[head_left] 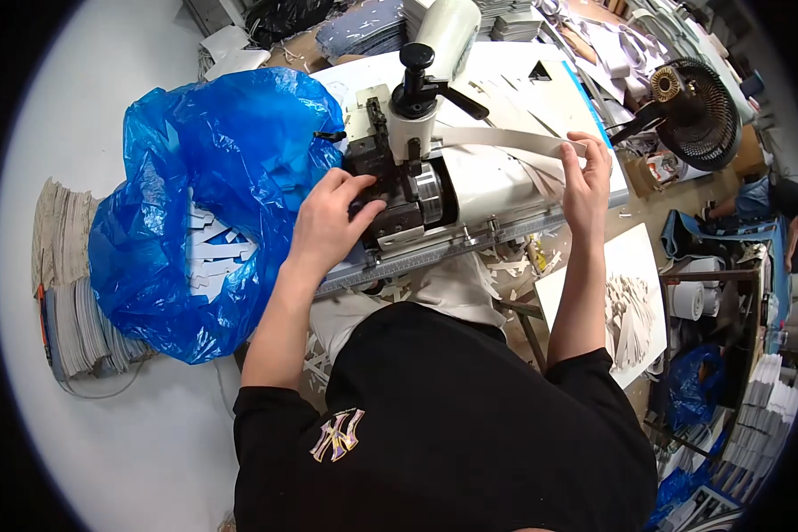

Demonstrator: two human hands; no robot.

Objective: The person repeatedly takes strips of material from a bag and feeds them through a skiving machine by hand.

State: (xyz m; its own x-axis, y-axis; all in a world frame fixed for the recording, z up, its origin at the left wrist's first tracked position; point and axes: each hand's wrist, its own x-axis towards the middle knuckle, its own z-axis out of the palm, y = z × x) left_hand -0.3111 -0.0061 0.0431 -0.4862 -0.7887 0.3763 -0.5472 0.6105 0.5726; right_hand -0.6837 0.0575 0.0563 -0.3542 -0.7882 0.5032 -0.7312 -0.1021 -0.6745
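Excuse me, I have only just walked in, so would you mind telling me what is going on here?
The right hand holds a long pale strip that stretches to the machine. The left hand is at the machine's dark front; whether it grips anything is unclear. On the left, a blue bag contains white pieces.

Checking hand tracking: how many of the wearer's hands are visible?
2: left hand at the machine, right hand holding the pale strip. Neither is fully hidden.
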